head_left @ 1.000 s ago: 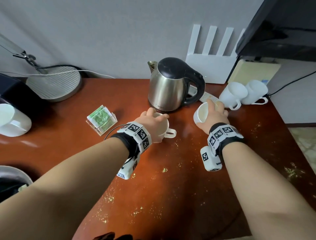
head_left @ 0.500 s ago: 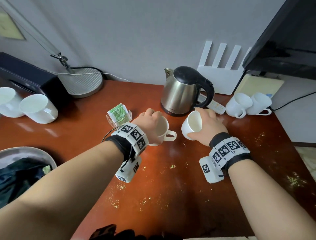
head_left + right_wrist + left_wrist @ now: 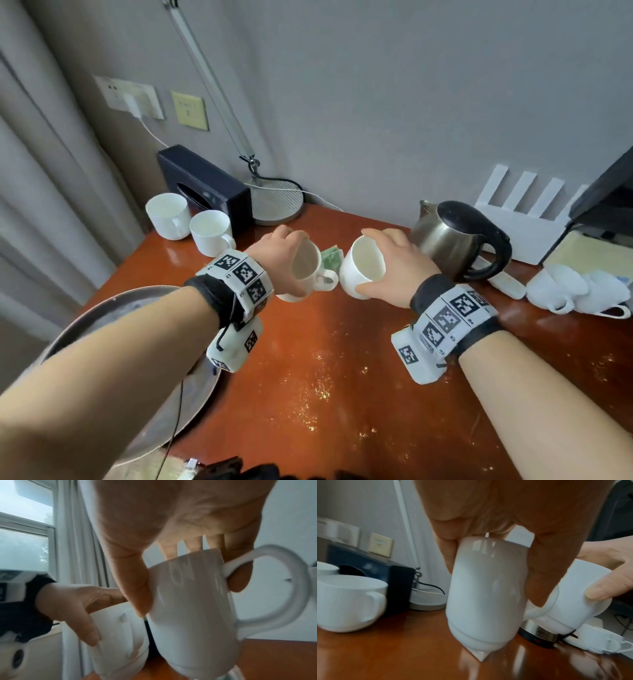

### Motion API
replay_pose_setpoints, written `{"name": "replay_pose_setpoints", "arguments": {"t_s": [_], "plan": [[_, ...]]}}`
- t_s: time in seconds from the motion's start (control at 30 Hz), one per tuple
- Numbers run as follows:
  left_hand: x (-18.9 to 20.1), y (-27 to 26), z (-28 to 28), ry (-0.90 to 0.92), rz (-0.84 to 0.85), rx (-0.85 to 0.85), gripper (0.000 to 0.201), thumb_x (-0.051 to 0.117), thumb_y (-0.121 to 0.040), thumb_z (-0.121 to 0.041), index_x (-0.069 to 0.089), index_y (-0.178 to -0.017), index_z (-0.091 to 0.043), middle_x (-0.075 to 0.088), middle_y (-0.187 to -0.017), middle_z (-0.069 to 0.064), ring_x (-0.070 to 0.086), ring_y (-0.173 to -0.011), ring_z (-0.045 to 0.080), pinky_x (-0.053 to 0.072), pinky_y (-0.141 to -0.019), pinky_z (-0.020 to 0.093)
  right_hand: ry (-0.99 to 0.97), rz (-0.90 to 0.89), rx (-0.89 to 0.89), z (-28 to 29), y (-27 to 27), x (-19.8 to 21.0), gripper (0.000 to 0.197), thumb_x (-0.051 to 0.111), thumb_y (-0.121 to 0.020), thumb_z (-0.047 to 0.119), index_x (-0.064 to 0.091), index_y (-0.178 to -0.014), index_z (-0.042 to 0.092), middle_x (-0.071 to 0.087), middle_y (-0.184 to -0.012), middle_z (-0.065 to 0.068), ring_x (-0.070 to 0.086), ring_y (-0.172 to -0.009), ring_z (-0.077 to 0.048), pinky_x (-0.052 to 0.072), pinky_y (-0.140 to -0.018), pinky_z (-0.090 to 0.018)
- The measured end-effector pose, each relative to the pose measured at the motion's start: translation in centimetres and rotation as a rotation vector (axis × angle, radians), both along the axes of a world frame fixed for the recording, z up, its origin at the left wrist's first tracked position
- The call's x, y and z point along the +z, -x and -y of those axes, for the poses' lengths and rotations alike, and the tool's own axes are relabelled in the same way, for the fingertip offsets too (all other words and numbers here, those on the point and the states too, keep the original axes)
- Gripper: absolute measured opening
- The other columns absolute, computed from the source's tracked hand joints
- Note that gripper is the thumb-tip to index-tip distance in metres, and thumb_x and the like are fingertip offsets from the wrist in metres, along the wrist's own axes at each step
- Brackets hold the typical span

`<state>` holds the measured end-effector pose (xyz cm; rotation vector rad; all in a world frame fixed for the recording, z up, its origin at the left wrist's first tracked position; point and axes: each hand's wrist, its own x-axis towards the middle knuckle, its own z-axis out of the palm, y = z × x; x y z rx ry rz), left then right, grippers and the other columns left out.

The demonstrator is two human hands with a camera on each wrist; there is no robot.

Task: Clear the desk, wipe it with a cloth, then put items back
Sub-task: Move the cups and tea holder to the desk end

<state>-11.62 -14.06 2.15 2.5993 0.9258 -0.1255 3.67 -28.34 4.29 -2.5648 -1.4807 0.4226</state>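
Clearing step: left hand (image 3: 281,260) and right hand (image 3: 394,263) each grip a white mug, fingers curled round (both lifted off counter (image 3: 342,377)); next, probably set beside the two parked mugs (image 3: 191,222).

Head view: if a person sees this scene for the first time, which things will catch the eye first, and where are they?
First come the two white cups lifted side by side over the middle of the desk: the left hand holds one cup, the right hand the other. Next is the steel kettle behind the right hand. Two more white cups stand at the far left beside a dark box.
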Motion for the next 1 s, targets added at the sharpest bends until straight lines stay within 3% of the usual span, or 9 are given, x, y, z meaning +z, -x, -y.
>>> {"name": "replay_pose_setpoints", "arguments": {"t_s": [0.13, 0.23, 0.43, 0.67, 1.0], "plan": [[1.1, 5.5, -4.9, -0.034, -0.022, 0.092, 0.094, 0.077, -0.068, -0.043, 0.025, -0.144, -0.023, 0.035, -0.136, 0.0, 0.045, -0.121, 0.021, 0.044, -0.089, 0.031, 0.002, -0.028, 0.087, -5.4, 5.0, 0.0, 0.088, 0.071, -0.073, 0.038, 0.018, -0.143, 0.036, 0.023, -0.145, 0.004, 0.037, -0.128, -0.026, 0.037, -0.101, -0.036], [1.2, 9.8, -8.9, -0.036, -0.074, 0.165, 0.093, 0.077, -0.069, -0.04, 0.024, -0.144, -0.023, 0.034, -0.138, 0.001, 0.044, -0.123, 0.024, 0.045, -0.097, 0.036, 0.007, -0.054, 0.115, -9.5, 8.8, -0.9, 0.088, 0.071, -0.071, 0.038, 0.019, -0.143, 0.036, 0.023, -0.145, 0.004, 0.037, -0.127, -0.027, 0.038, -0.102, -0.038], [-0.7, 15.8, -16.5, 0.016, -0.139, 0.256, 0.092, 0.077, -0.07, -0.036, 0.025, -0.144, -0.026, 0.03, -0.139, 0.004, 0.042, -0.122, 0.025, 0.045, -0.098, 0.038, 0.023, -0.108, 0.121, -16.9, 15.1, -3.9, 0.077, 0.065, -0.076, 0.039, 0.023, -0.141, 0.031, 0.025, -0.143, 0.001, 0.036, -0.126, -0.027, 0.037, -0.1, -0.037], [-4.7, 17.5, -22.3, 0.054, -0.143, 0.222, 0.093, 0.078, -0.069, -0.036, 0.024, -0.144, -0.024, 0.03, -0.137, 0.004, 0.04, -0.122, 0.023, 0.045, -0.098, 0.036, 0.079, -0.082, 0.011, -22.2, 18.6, -8.2, 0.079, 0.064, -0.077, 0.041, 0.02, -0.141, 0.031, 0.022, -0.143, -0.001, 0.036, -0.124, -0.027, 0.043, -0.094, -0.037], [-7.3, 17.3, -24.9, 0.076, -0.175, 0.094, 0.09, 0.074, -0.073, -0.032, 0.021, -0.144, -0.022, 0.029, -0.137, 0.005, 0.033, -0.127, 0.023, 0.041, -0.102, 0.036, 0.121, -0.028, -0.053, -25.6, 20.5, -10.5, 0.079, 0.063, -0.079, 0.044, 0.019, -0.143, 0.029, 0.019, -0.143, -0.004, 0.032, -0.128, -0.028, 0.044, -0.092, -0.038]]}}
